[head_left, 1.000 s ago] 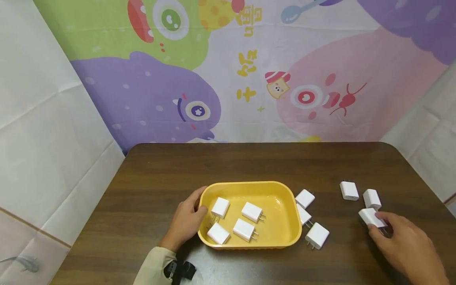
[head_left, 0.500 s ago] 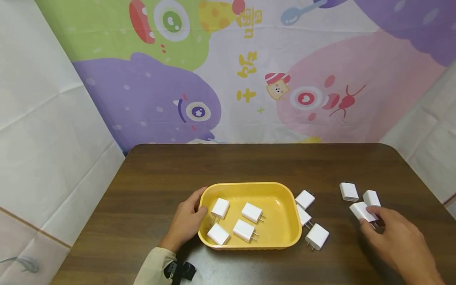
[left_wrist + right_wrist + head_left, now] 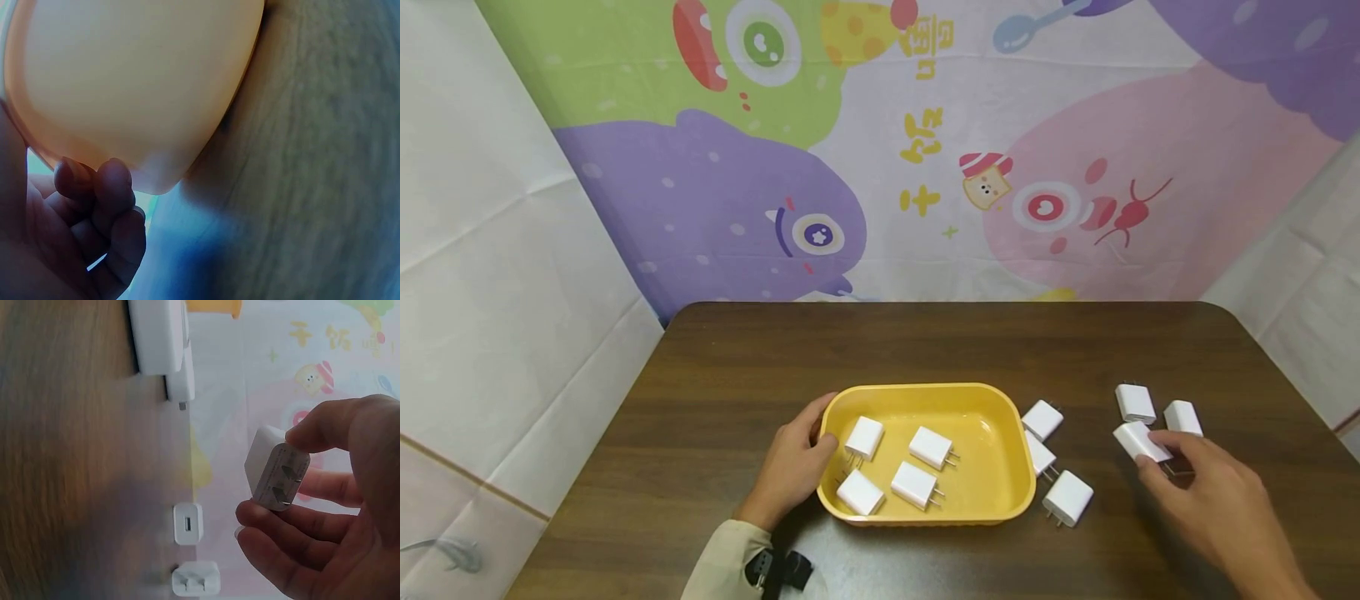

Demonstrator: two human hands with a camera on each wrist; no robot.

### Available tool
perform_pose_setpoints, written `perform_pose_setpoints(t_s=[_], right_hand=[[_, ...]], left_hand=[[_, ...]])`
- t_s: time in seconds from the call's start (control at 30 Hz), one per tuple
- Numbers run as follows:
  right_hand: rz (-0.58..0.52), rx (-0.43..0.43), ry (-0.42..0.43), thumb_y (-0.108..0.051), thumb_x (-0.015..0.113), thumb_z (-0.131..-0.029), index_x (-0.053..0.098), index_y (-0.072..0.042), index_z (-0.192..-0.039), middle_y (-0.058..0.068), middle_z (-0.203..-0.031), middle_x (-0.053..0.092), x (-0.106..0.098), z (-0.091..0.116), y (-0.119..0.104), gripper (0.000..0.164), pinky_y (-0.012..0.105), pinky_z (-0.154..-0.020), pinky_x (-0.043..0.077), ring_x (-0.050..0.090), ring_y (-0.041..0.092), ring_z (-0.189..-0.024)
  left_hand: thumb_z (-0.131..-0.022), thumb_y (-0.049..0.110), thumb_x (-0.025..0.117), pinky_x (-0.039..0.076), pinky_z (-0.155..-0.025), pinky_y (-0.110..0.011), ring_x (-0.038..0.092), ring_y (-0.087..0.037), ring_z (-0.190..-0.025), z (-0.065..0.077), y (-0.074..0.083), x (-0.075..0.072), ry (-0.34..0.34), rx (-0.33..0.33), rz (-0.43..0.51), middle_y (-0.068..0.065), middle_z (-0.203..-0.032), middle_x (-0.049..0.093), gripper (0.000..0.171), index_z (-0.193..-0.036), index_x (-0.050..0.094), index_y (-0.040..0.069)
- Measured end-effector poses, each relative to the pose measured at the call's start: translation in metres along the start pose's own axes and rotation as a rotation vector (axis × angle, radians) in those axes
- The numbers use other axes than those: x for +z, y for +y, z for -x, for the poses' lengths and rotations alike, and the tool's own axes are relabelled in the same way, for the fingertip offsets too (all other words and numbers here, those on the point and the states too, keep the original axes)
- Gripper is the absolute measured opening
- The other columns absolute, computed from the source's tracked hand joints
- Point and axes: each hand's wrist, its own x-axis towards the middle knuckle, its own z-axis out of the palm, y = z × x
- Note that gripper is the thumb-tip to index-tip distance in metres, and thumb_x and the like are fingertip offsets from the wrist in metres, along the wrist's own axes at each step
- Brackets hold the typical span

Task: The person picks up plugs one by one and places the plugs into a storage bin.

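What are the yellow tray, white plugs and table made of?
Yellow tray: probably glossy plastic, judging by its bright highlights.
White plugs: likely hard plastic, smooth and uniform; their glinting prongs look like metal.
Table: brown wood grain, slightly shiny; real wood or laminate, I can't tell.

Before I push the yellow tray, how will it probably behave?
The yellow tray looks stiff, with no visible bend where the left hand grips it. Wide and low, it probably won't tip easily. The four white chargers inside lie loose, so they may slide.
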Motion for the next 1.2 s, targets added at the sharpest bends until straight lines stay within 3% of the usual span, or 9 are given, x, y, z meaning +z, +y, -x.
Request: perform_pose_setpoints(t_s=[0.3,0.73,0.97,1.2], right_hand=[[-0.055,-0.028,0.005,-0.02,0.081,-0.081,0.071,-0.005,-0.112,0.007,-0.09,0.069,0.01,0.0,-0.014,0.036,0.025,-0.06,0.045,0.061,0.02,-0.077],[-0.094,-0.024,-0.003,-0.021,0.079,-0.084,0.07,-0.006,-0.114,0.003,-0.091,0.068,0.02,-0.004,-0.038,0.034,0.022,-0.065,0.047,0.061,0.018,-0.08],[-0.125,-0.082,0.033,-0.018,0.08,-0.082,0.071,-0.008,-0.112,0.005,-0.096,0.07,0.024,-0.006,-0.047,0.033,0.01,-0.07,0.042,0.063,0.021,-0.082],[-0.123,-0.127,0.038,-0.019,0.08,-0.081,0.072,-0.008,-0.112,0.006,-0.101,0.071,0.026,-0.014,-0.059,0.033,0.017,-0.071,0.047,0.064,0.021,-0.085]], left_hand=[[-0.092,0.01,0.056,0.048,-0.085,-0.039,0.059,-0.019,-0.091,0.001,0.0,0.0,-0.002,-0.001,0.008,-0.005,-0.116,0.068,0.055,-0.146,0.052,0.014],[-0.092,0.011,0.055,0.049,-0.092,-0.042,0.06,-0.02,-0.098,0.001,0.001,0.0,-0.002,-0.017,0.01,-0.006,-0.127,0.065,0.055,-0.146,0.052,0.014],[-0.092,0.012,0.055,0.048,-0.092,-0.042,0.059,-0.02,-0.097,0.001,0.001,0.0,-0.006,-0.014,0.004,-0.006,-0.128,0.065,0.055,-0.147,0.052,0.014],[-0.092,0.012,0.055,0.048,-0.092,-0.041,0.059,-0.02,-0.097,0.0,0.002,-0.001,-0.002,-0.013,-0.004,-0.006,-0.127,0.065,0.055,-0.147,0.051,0.014]])
